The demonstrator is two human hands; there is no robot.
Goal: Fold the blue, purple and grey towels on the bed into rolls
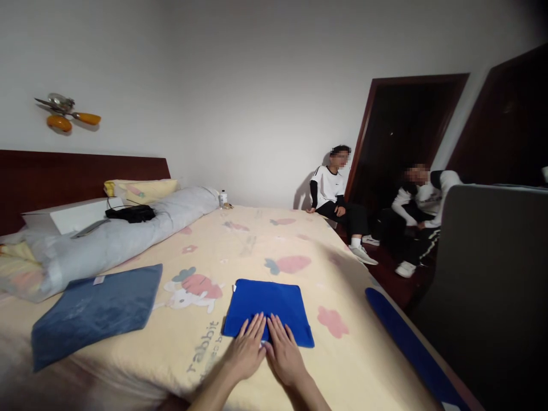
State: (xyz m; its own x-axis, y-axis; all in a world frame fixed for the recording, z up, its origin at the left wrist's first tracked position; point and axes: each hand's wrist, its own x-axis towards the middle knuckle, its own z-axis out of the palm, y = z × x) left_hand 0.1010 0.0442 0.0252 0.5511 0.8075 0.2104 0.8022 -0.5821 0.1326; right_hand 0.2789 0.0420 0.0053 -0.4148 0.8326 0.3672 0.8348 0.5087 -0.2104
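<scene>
A bright blue cloth (268, 297) lies spread out, roughly square, on the yellow printed bedsheet (257, 245). My left hand (249, 349) rests flat on its near edge, fingers stretched forward. Beside it my right hand (285, 351) lies flat on the same edge, thumbs close together. Neither hand grips anything. Off to the left a greyish-blue cloth (103, 311) with a small white tag lies flat on the bed. Another blue cloth (406, 342) runs along the bed's right edge, partly over the side.
A rolled grey quilt (145, 228) carries a black item (131, 213) and a white box (71, 217) near the headboard (85, 165). A small bottle (223, 198) stands at the far edge. One person (331, 185) sits on the bed's far corner, another (423, 200) beyond a dark panel (488, 274).
</scene>
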